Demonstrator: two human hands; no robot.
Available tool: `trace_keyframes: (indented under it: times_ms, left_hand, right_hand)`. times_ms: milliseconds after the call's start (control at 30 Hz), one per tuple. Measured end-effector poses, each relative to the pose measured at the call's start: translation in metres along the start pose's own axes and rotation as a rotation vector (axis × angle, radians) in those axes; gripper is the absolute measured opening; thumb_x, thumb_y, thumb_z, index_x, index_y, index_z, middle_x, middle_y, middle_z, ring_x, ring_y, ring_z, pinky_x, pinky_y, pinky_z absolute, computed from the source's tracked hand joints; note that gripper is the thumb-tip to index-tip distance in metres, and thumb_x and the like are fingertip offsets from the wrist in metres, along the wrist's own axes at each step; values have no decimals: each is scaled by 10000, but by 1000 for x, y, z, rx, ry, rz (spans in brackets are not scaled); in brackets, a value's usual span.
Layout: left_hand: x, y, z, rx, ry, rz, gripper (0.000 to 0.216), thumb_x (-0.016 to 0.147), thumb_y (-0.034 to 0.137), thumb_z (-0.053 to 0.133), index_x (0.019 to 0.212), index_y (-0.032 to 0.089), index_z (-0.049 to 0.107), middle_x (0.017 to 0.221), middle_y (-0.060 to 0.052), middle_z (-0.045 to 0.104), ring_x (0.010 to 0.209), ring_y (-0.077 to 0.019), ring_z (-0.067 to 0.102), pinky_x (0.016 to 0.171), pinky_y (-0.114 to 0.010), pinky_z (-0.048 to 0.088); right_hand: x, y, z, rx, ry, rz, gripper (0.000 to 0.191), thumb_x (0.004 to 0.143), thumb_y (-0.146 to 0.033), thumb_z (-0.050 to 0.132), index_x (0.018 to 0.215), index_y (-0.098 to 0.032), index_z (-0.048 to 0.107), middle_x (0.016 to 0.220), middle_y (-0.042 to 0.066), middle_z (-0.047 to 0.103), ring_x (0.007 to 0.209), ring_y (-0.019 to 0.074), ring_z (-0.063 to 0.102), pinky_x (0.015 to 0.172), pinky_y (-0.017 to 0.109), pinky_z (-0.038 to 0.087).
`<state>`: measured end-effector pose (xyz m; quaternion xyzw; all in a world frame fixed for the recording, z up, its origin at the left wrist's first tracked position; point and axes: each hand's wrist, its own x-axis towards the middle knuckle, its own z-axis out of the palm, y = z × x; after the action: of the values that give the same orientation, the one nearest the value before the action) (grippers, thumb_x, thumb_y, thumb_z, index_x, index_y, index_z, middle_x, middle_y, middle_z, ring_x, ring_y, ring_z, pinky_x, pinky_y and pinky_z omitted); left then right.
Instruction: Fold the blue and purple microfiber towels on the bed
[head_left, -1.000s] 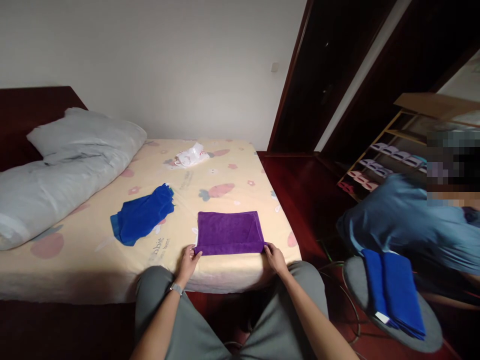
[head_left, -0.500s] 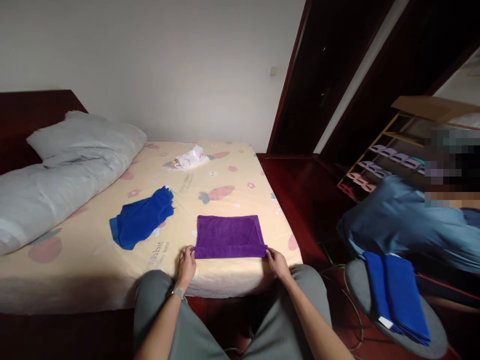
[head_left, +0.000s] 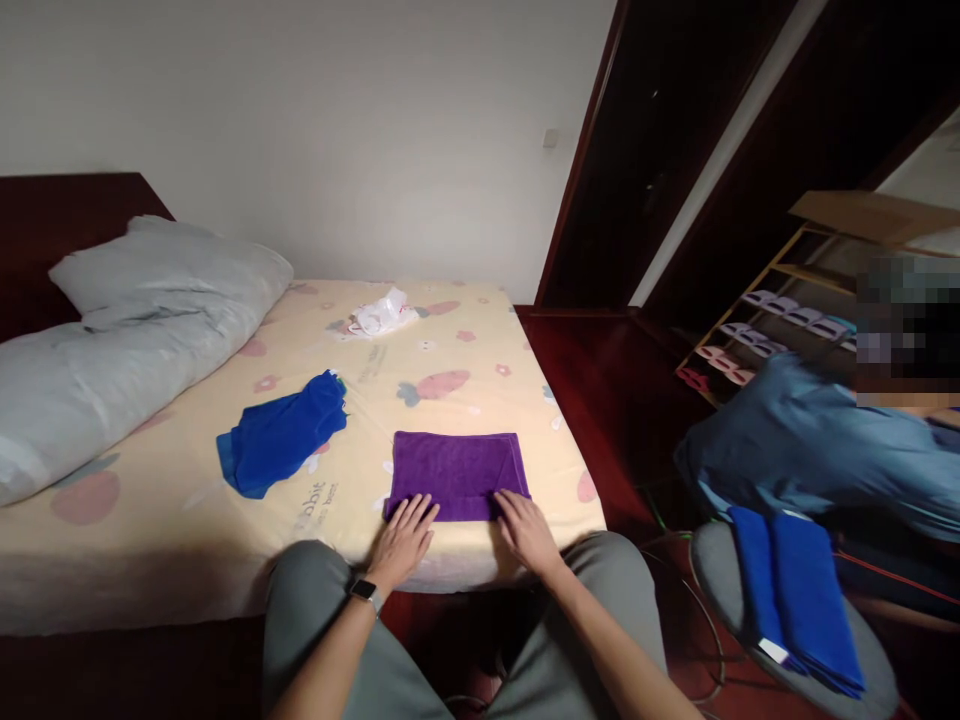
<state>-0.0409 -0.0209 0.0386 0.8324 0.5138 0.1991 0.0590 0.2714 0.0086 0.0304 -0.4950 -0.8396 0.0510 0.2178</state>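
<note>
A folded purple towel (head_left: pixel 457 468) lies flat near the front edge of the bed (head_left: pixel 187 520), on a cream sheet with a printed pattern. My left hand (head_left: pixel 405 540) rests flat on the towel's near left edge, fingers stretched out. My right hand (head_left: pixel 525 530) lies flat on the near right edge, fingers spread too. Neither hand grips anything. A watch sits on my left wrist. My knees in grey trousers show below the bed edge.
A crumpled blue towel (head_left: pixel 281 432) lies left of the purple one. A grey pillow (head_left: pixel 127 320) and a white plastic bag (head_left: pixel 382 312) are farther back. At right, folded blue towels (head_left: pixel 799 595) sit on a round stool beside a person in blue (head_left: pixel 817 440); a shoe rack (head_left: pixel 780 320) stands behind.
Both hands let go of the purple towel's near corners and moved inward, now lying flat on its front edge.
</note>
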Motion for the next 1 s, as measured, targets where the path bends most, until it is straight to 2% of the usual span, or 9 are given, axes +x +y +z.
trace_keyframes:
  times_ms: [67, 200, 333, 567, 733, 900, 1000]
  left_hand:
    - [2, 5, 6, 25, -52, 50, 552, 991, 348, 411, 1533, 318, 311, 1584, -14, 367, 1468, -235, 309, 1227, -479, 192]
    - [0, -5, 14, 48, -111, 23, 559, 1009, 386, 365, 1551, 301, 259, 1605, -32, 322, 1481, -228, 280, 1216, -475, 218]
    - [-5, -21, 10, 4, -145, -22, 577, 1009, 399, 371, 1558, 282, 236, 1608, -47, 307, 1480, -226, 284, 1211, -465, 243]
    - [-12, -46, -2, -87, -157, -41, 537, 999, 354, 387, 1525, 257, 338, 1576, -50, 365, 1460, -210, 331, 1216, -448, 250]
    - [-12, -63, -6, -171, -127, -107, 512, 932, 249, 459, 1443, 242, 479, 1515, -44, 469, 1414, -196, 413, 1203, -427, 306]
    - [-8, -62, -2, -275, -3, -218, 525, 823, 112, 466, 1305, 253, 618, 1403, -29, 595, 1336, -183, 511, 1173, -422, 377]
    - [-6, -62, 2, -338, 80, -273, 491, 797, 102, 474, 1218, 255, 675, 1344, -34, 638, 1290, -191, 552, 1150, -425, 411]
  right_hand:
    - [2, -17, 10, 15, -82, -142, 578, 984, -313, 409, 1544, -214, 306, 1555, 90, 395, 1421, 268, 359, 1177, 464, 270]
    - [3, -27, 32, 0, -142, -147, 630, 1002, -394, 399, 1565, -165, 233, 1590, 103, 317, 1470, 267, 281, 1195, 478, 252]
    - [-3, -8, 35, -3, -137, -116, 605, 1004, -382, 407, 1555, -172, 269, 1581, 102, 321, 1465, 252, 299, 1196, 465, 271]
    - [-19, 44, 15, -6, -176, -62, 537, 970, -274, 436, 1487, -132, 416, 1524, 139, 417, 1414, 267, 398, 1159, 465, 357]
    - [-17, 60, 5, 33, -220, -62, 589, 848, -130, 477, 1437, -124, 486, 1484, 141, 484, 1362, 258, 470, 1144, 452, 382]
    - [-9, 52, 2, 60, -125, 29, 585, 782, -65, 464, 1345, -176, 582, 1397, 105, 583, 1293, 246, 526, 1108, 450, 406]
    - [-6, 52, 2, 142, -82, 79, 572, 757, -70, 472, 1298, -191, 615, 1365, 96, 608, 1274, 243, 541, 1106, 441, 406]
